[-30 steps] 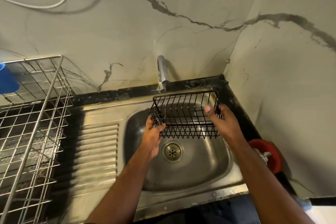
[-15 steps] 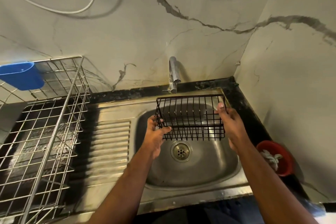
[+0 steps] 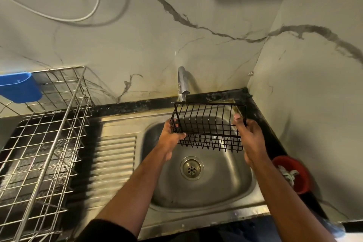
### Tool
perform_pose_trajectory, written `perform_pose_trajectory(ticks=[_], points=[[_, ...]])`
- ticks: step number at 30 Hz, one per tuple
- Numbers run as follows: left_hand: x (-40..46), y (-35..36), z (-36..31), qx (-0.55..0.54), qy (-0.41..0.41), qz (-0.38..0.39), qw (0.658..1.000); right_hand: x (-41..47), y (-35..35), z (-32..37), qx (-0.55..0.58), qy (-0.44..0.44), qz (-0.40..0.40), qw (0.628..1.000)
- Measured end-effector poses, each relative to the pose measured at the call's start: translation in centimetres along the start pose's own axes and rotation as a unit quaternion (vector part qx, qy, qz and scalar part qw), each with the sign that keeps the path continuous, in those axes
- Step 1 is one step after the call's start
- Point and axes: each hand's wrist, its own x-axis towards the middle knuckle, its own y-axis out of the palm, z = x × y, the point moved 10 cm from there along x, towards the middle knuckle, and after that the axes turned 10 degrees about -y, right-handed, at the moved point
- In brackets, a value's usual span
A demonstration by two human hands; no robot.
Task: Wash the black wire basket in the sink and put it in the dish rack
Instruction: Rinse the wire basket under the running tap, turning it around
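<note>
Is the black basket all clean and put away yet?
Not yet. The black wire basket is up over the sink, right under the tap. The left hand grips one end and the right hand the other, so rinsing is the step in hand. Whether water is running is hard to tell. Still left: carrying it over to the dish rack on the left.

A single wide-angle view is taken from head height, directed forward and steeply down. The left hand (image 3: 170,137) and right hand (image 3: 252,139) are seen close, mid-frame; the sink (image 3: 216,188) lies just below them, the marble wall beyond them.
</note>
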Motion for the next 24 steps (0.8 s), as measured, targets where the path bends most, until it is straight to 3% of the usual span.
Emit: perform_pose_trajectory(ticks=[8, 24], points=[[1.0, 1.2, 0.6, 0.018, 0.004, -0.005, 1.0, 0.8, -1.7, -1.1, 0.014, 0.006, -0.039, 0.999], [-1.5, 0.6, -0.6, -0.001, 0.047, -0.019, 0.999, 0.1, -1.8, -3.3, 0.062, 0.053, -0.037, 0.996]])
